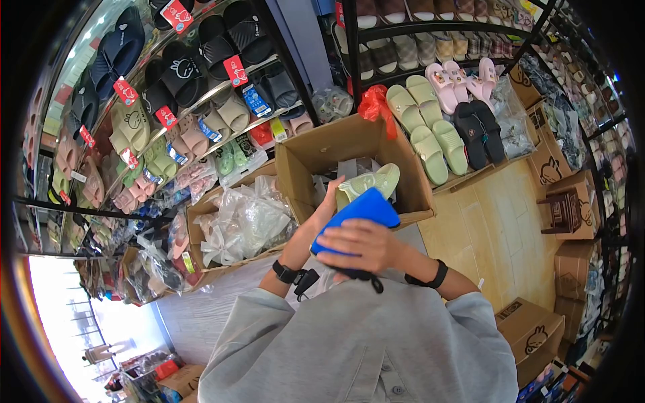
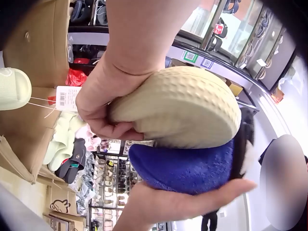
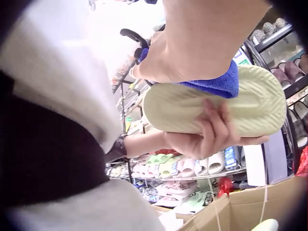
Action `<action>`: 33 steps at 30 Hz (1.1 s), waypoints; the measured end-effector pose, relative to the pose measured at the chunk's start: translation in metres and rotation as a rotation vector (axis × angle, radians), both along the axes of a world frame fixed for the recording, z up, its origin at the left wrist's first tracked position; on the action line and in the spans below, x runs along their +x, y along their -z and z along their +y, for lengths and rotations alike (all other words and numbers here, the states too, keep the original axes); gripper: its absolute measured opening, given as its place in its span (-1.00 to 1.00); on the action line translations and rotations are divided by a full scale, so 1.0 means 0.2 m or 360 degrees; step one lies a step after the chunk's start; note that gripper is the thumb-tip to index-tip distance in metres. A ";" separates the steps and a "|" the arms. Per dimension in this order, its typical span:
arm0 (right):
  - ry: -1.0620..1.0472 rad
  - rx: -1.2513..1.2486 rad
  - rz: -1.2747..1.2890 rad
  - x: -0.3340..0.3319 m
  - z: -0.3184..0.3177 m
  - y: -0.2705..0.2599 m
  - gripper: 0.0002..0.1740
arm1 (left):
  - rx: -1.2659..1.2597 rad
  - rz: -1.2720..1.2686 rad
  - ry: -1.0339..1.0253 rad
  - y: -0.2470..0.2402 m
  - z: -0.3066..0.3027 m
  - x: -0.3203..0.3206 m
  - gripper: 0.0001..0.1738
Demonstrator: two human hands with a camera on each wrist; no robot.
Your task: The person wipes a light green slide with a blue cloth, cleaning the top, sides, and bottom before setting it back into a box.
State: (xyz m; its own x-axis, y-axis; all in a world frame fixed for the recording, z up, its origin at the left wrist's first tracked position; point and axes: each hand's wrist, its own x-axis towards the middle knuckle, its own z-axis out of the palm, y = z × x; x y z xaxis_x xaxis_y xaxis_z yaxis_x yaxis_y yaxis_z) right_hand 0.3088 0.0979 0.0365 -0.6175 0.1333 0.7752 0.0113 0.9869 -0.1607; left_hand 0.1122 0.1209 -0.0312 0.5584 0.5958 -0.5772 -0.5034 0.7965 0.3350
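My left hand (image 1: 328, 201) grips a pale green slide slipper (image 2: 183, 110). Its textured sole faces the camera in the left wrist view, and the ridged footbed shows in the right wrist view. With my right hand (image 1: 363, 245) I hold a blue plush pad (image 1: 366, 208) against the footbed side; black trim and a loop hang from the pad. Strings with a white paper tag (image 2: 67, 98) run to a second pale green slipper (image 2: 14, 89), which hangs over an open cardboard box (image 1: 312, 151). Part of the held slipper is hidden behind the pad.
Left of the box stands a carton of plastic-wrapped slippers (image 1: 245, 218). Shelves of tagged slippers (image 1: 181, 74) rise beyond it. Green slippers (image 1: 430, 148) and black slippers (image 1: 477, 134) lie on a display to the right. A closed carton (image 1: 531, 332) sits on the floor at lower right.
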 end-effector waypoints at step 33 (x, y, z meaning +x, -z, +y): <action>0.0098 -0.0119 -0.0027 -0.11 -0.06 -0.03 -0.46 | 0.0291 0.0477 -0.0188 -0.17 -0.08 0.01 -0.19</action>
